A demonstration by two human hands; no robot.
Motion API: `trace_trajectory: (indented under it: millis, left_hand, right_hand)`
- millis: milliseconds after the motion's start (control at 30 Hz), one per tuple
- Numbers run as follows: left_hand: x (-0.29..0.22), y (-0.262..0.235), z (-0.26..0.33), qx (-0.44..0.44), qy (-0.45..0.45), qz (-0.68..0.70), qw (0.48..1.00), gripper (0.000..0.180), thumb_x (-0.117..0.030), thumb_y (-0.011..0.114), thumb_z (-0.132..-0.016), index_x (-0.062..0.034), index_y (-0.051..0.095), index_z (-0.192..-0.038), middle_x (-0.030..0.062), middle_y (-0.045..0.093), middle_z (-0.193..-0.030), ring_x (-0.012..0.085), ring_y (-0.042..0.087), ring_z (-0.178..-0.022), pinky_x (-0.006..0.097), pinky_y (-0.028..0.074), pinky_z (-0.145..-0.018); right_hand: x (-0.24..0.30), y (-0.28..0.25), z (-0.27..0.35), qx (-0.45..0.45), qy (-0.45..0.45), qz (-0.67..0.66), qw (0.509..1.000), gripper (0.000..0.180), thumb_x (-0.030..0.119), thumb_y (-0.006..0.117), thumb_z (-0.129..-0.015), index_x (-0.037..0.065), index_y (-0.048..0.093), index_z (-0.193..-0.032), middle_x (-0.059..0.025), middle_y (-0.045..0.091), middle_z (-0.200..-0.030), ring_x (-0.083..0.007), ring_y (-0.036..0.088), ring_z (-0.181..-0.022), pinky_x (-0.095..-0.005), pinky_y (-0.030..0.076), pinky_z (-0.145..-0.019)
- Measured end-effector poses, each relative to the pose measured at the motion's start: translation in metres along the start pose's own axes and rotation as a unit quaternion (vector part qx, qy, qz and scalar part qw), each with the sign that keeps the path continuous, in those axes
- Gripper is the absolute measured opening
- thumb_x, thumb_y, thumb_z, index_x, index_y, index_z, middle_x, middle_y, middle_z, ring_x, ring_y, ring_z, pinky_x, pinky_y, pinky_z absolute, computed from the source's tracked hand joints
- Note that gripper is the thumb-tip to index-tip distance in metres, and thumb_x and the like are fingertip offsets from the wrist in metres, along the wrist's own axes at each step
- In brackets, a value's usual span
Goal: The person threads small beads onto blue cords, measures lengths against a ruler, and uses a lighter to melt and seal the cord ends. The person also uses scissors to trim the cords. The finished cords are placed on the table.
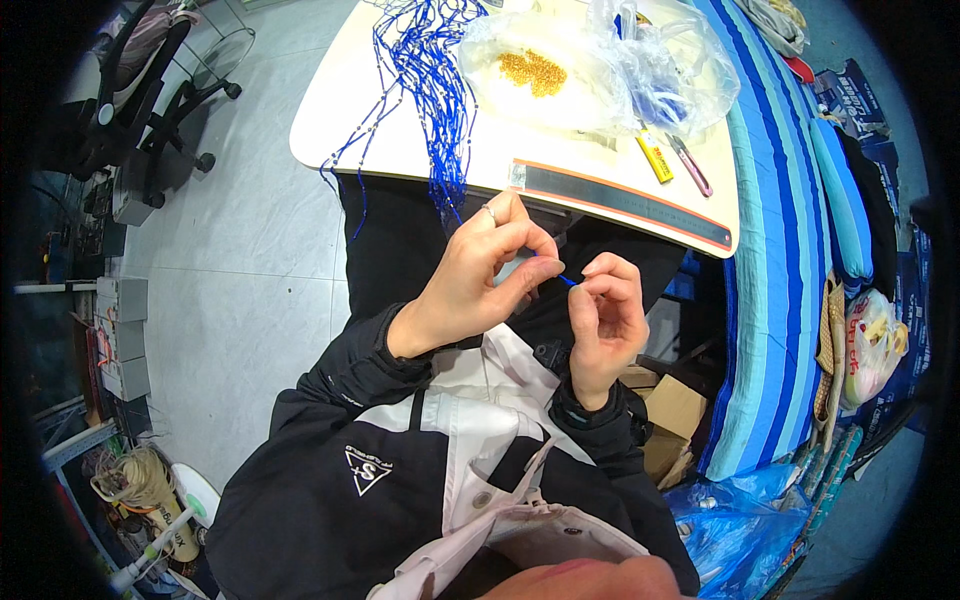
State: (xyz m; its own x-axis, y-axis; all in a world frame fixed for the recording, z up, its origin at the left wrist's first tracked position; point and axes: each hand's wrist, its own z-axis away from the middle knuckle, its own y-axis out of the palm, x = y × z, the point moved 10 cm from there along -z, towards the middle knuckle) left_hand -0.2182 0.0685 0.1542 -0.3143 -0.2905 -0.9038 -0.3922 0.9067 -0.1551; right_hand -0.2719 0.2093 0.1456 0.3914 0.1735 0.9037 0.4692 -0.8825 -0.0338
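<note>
Just off the table's front edge, over my lap, my left hand (490,268) pinches a thin blue cord (568,281) between thumb and forefinger. My right hand (608,318) has its thumb and fingertips closed on the cord's other side, so a short blue stretch shows between the two hands. Behind my left hand, a bundle of blue cords (445,120) with small pale beads hangs over the table edge. Small gold beads (533,73) lie heaped on a clear plastic bag (490,42) farther back. A dark ruler (625,205) lies along the near edge.
On the cream table (330,110), a yellow tool (655,158) and a pink-handled tool (690,165) lie right of the bags. Blue striped bedding (775,300) borders the right side. Cardboard boxes (675,408) stand below my right arm. A wheeled chair (165,120) is far left.
</note>
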Motion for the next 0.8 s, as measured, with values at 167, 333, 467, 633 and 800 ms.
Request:
trace_trajectory:
  millis: [167, 333, 467, 633, 800]
  left_hand:
    - [-0.001, 0.0, -0.001, 0.001, -0.003, 0.005, 1.0, 0.009, -0.004, 0.071, -0.08, -0.0018, 0.063, -0.082, 0.0058, 0.046, -0.079, 0.016, 0.045, -0.07, 0.028, 0.035, -0.057]
    - [0.0, -0.001, -0.001, -0.005, -0.01, 0.004, 1.0, 0.008, -0.004, 0.071, -0.08, -0.002, 0.063, -0.082, 0.0057, 0.046, -0.08, 0.016, 0.045, -0.07, 0.027, 0.036, -0.058]
    - [-0.001, -0.002, -0.001, -0.01, 0.003, -0.004, 1.0, 0.009, -0.005, 0.071, -0.08, -0.002, 0.063, -0.082, 0.0059, 0.047, -0.079, 0.0176, 0.047, -0.072, 0.028, 0.037, -0.06]
    - [-0.002, -0.003, -0.001, -0.02, 0.017, -0.021, 0.999, 0.01, -0.006, 0.072, -0.079, -0.0022, 0.063, -0.081, 0.0068, 0.048, -0.077, 0.0202, 0.048, -0.073, 0.03, 0.039, -0.062]
    - [-0.003, -0.003, 0.0, -0.023, 0.03, -0.04, 0.998, 0.011, -0.006, 0.072, -0.077, -0.0024, 0.063, -0.08, 0.0079, 0.048, -0.078, 0.0213, 0.049, -0.073, 0.03, 0.04, -0.063]
  right_hand:
    - [-0.02, 0.004, 0.003, 0.025, 0.115, -0.178, 0.977, 0.005, 0.0, 0.056, -0.09, -0.001, 0.053, -0.094, -0.0087, 0.052, -0.106, -0.0049, 0.044, -0.067, -0.0185, 0.037, -0.059]
    - [-0.026, 0.01, 0.004, 0.054, 0.151, -0.237, 0.958, 0.007, 0.007, 0.053, -0.096, 0.001, 0.052, -0.099, -0.009, 0.056, -0.1, -0.006, 0.044, -0.066, -0.0194, 0.038, -0.057]
    - [-0.028, 0.011, 0.003, 0.057, 0.159, -0.225, 0.96, 0.017, 0.017, 0.046, -0.102, 0.001, 0.051, -0.104, -0.0102, 0.059, -0.098, -0.0067, 0.046, -0.068, -0.0199, 0.039, -0.059]
    - [-0.014, 0.011, -0.001, 0.052, 0.079, -0.148, 0.984, 0.037, 0.022, 0.06, -0.095, -0.001, 0.046, -0.121, -0.0104, 0.06, -0.105, -0.0087, 0.052, -0.076, -0.0201, 0.043, -0.066]
    - [0.004, 0.008, 0.0, 0.023, -0.021, 0.09, 0.995, 0.014, -0.004, 0.069, -0.081, -0.001, 0.061, -0.092, -0.0086, 0.063, -0.093, -0.008, 0.053, -0.066, -0.0204, 0.043, -0.06]
